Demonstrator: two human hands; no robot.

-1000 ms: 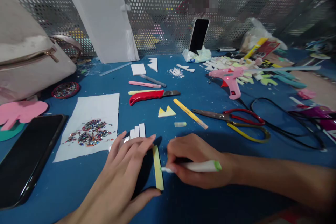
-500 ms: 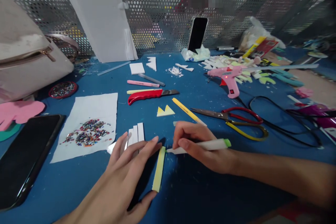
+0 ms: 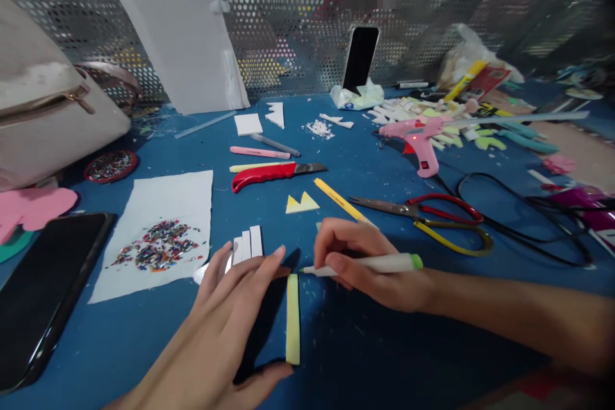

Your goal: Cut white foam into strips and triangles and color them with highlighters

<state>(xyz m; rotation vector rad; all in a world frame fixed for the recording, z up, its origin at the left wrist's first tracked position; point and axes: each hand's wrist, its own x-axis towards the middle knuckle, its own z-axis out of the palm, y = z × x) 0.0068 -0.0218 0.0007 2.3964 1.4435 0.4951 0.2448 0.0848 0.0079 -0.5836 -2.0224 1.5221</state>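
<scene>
My left hand (image 3: 235,317) holds a pale yellow foam strip (image 3: 293,320) by its ends, thumb at the near end and a fingertip at the far end. Pinched in my right hand (image 3: 365,262) is a white marker (image 3: 384,264) with a green end; its green tip points left, just beyond the strip's far end. Several white strips (image 3: 256,241) lie partly hidden behind my left fingers. A zigzag-cut piece with yellow points (image 3: 302,203) and a yellow pen (image 3: 343,202) lie beyond my hands.
A red-handled knife (image 3: 269,174) and scissors (image 3: 423,211) lie ahead. The pink glue gun (image 3: 416,138) has a lit red light and a trailing cable. On the left are a paper sheet with beads (image 3: 187,192), a phone (image 3: 52,295) and a bag (image 3: 57,96).
The yellow strip has turned from a slant to nearly straight away from me. The marker tip has shifted slightly up and left, past the strip's far end.
</scene>
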